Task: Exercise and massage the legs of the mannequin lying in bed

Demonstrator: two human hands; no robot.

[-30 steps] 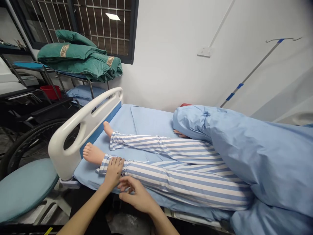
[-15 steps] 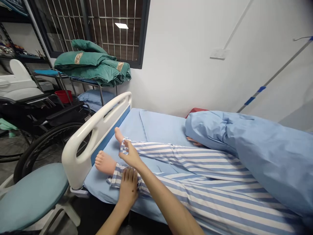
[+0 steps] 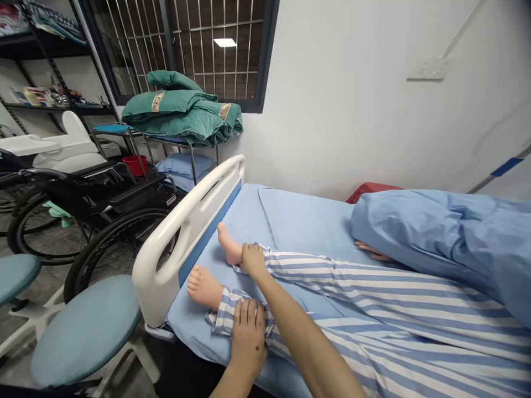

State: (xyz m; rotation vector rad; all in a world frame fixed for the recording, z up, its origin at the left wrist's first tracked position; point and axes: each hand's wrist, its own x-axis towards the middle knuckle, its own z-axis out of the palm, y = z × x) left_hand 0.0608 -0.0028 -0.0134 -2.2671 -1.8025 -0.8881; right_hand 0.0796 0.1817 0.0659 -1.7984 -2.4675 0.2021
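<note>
A manikin lies on the bed in blue-and-white striped trousers (image 3: 365, 287), its bare feet toward the footboard. My left hand (image 3: 249, 334) lies over the near lower leg, fingers curved across the trouser fabric behind the near foot (image 3: 204, 287); its thumb is hidden. Around the far ankle, at the trouser cuff, my right hand (image 3: 253, 258) is closed, just behind the far foot (image 3: 229, 244). A blue quilt (image 3: 431, 237) covers the manikin's upper part. The fingers of a manikin hand (image 3: 373, 251) show from under its edge.
The white footboard (image 3: 186, 232) rises beyond the feet. Left of the bed stand a pale blue stool (image 3: 89, 329) and a black wheelchair (image 3: 124, 204). Folded green bedding (image 3: 182, 113) rests on a rack by the barred window. A red object (image 3: 371, 189) shows behind the quilt.
My right hand has gone from open above the far cuff to closed around the far ankle. My left hand stays on the near leg. The view has turned left.
</note>
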